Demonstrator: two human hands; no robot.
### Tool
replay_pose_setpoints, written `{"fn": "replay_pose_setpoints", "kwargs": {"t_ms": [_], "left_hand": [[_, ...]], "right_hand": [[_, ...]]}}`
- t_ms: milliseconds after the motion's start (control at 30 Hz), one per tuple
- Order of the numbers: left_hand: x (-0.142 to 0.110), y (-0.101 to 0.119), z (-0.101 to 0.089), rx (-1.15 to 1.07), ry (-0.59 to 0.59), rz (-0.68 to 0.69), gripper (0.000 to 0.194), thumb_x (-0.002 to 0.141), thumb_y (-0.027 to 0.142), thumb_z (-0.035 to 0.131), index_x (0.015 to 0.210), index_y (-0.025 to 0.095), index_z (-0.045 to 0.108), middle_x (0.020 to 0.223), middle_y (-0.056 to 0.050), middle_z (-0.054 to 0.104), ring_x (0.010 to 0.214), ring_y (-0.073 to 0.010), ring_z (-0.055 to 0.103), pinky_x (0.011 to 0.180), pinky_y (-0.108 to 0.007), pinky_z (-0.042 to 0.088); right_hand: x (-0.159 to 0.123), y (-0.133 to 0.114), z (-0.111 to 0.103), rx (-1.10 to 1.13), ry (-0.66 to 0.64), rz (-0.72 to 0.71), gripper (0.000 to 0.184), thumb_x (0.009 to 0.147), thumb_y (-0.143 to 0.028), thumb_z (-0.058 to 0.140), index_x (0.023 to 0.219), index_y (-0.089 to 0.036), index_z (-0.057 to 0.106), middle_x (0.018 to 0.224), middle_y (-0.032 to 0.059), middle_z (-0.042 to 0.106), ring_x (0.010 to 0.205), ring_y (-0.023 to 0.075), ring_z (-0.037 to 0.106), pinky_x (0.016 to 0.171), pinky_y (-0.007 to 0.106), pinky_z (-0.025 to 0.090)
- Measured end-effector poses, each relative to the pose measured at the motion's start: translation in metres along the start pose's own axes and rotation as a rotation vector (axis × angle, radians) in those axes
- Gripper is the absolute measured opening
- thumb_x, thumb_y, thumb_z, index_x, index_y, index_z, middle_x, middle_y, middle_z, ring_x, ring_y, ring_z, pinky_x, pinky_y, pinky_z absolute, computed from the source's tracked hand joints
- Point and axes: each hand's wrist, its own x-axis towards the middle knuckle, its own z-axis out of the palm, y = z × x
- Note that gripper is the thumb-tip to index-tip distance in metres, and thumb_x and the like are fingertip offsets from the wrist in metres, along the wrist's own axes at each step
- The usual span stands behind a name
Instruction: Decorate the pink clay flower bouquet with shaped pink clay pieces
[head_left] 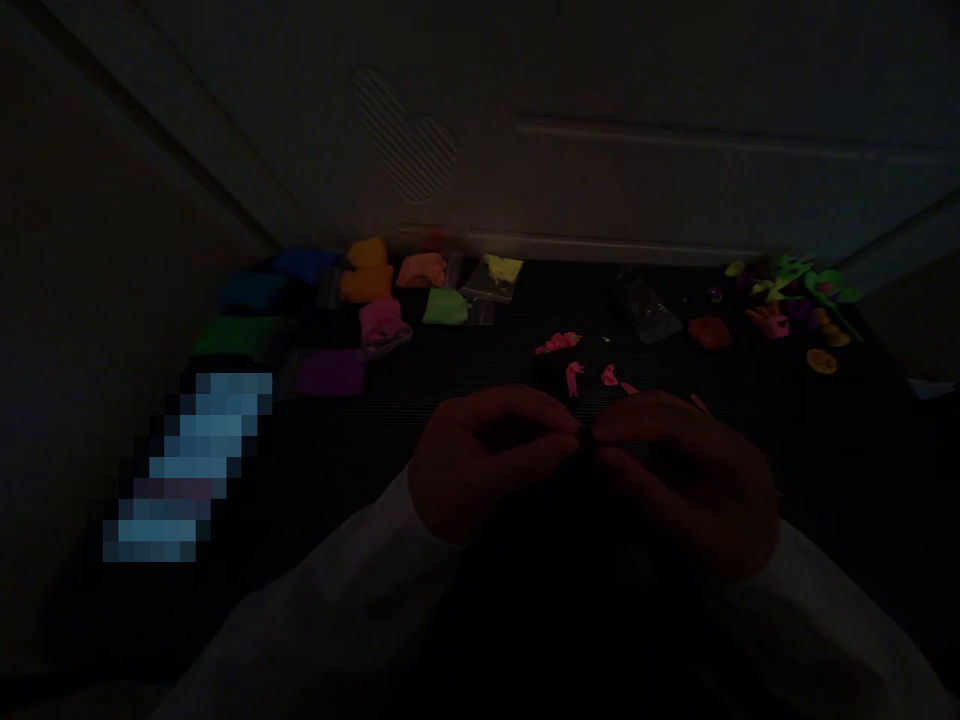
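Note:
The picture is very dark. My left hand (487, 460) and my right hand (694, 475) meet over the dark table, thumb and forefinger of each pinched together. Between their fingertips sits a tiny dark piece (586, 436), too dim to name. Just beyond the fingers lies a cluster of pink pieces (559, 343) on something dark. Loose pink bits lie nearer to me, among them a folded strip (574, 380) and a small scrap (609, 375). Another pink sliver (700, 404) shows behind my right hand.
Bags of coloured soft clay stand at the left: purple (331, 372), green (236, 337), orange (366, 284), pink (382, 322). A lit, pixelated screen (187, 465) lies nearer. At right are a clear packet (649, 305), a reddish lump (709, 333) and small colourful figures (772, 322). A pale wall (637, 190) rises behind.

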Motion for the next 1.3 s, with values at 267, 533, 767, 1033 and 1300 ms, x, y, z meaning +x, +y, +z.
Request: {"fn": "replay_pose_setpoints", "kwargs": {"t_ms": [267, 533, 767, 1033, 1300], "left_hand": [[0.0, 0.0015, 0.0019, -0.091, 0.001, -0.103, 0.01, 0.06, 0.015, 0.067, 0.068, 0.019, 0.062, 0.068, 0.003, 0.064, 0.063, -0.0077, 0.058, 0.058, -0.017, 0.046], [-0.0009, 0.0042, 0.0033, -0.05, 0.024, -0.142, 0.011, 0.059, 0.019, 0.068, 0.068, 0.018, 0.062, 0.067, 0.001, 0.064, 0.063, -0.0101, 0.058, 0.058, -0.02, 0.045], [0.0015, 0.0026, 0.0016, -0.04, 0.023, -0.146, 0.01, 0.06, 0.018, 0.068, 0.068, 0.018, 0.062, 0.067, 0.002, 0.063, 0.063, -0.0092, 0.057, 0.058, -0.019, 0.044], [-0.0006, 0.0021, 0.0026, -0.028, 0.042, -0.148, 0.011, 0.06, 0.019, 0.067, 0.069, 0.018, 0.062, 0.067, 0.001, 0.064, 0.064, -0.0104, 0.058, 0.059, -0.021, 0.044], [0.0001, 0.001, 0.0018, -0.036, 0.058, -0.146, 0.009, 0.061, 0.019, 0.067, 0.069, 0.019, 0.062, 0.067, 0.003, 0.064, 0.063, -0.0087, 0.057, 0.059, -0.019, 0.044]], "right_hand": [[0.0022, 0.0014, 0.0001, -0.027, 0.006, -0.075, 0.02, 0.07, -0.012, 0.058, 0.088, -0.021, 0.059, 0.08, 0.0013, 0.063, 0.074, 0.0135, 0.059, 0.067, 0.027, 0.047], [0.0011, 0.0036, 0.0032, -0.012, 0.016, -0.077, 0.022, 0.069, -0.011, 0.059, 0.089, -0.021, 0.057, 0.081, 0.0007, 0.063, 0.076, 0.0127, 0.058, 0.07, 0.027, 0.047], [0.0002, 0.0038, 0.0014, -0.018, 0.011, -0.072, 0.022, 0.069, -0.012, 0.06, 0.089, -0.021, 0.056, 0.081, 0.0016, 0.062, 0.076, 0.0138, 0.058, 0.068, 0.028, 0.047], [0.0022, 0.0034, -0.0001, -0.07, 0.014, -0.081, 0.019, 0.069, -0.013, 0.059, 0.086, -0.019, 0.057, 0.079, 0.0016, 0.063, 0.075, 0.0133, 0.059, 0.07, 0.028, 0.047], [0.0014, 0.0027, -0.0003, -0.101, 0.025, -0.09, 0.019, 0.069, -0.013, 0.06, 0.086, -0.019, 0.056, 0.08, 0.0019, 0.062, 0.075, 0.0128, 0.058, 0.07, 0.026, 0.046]]}}
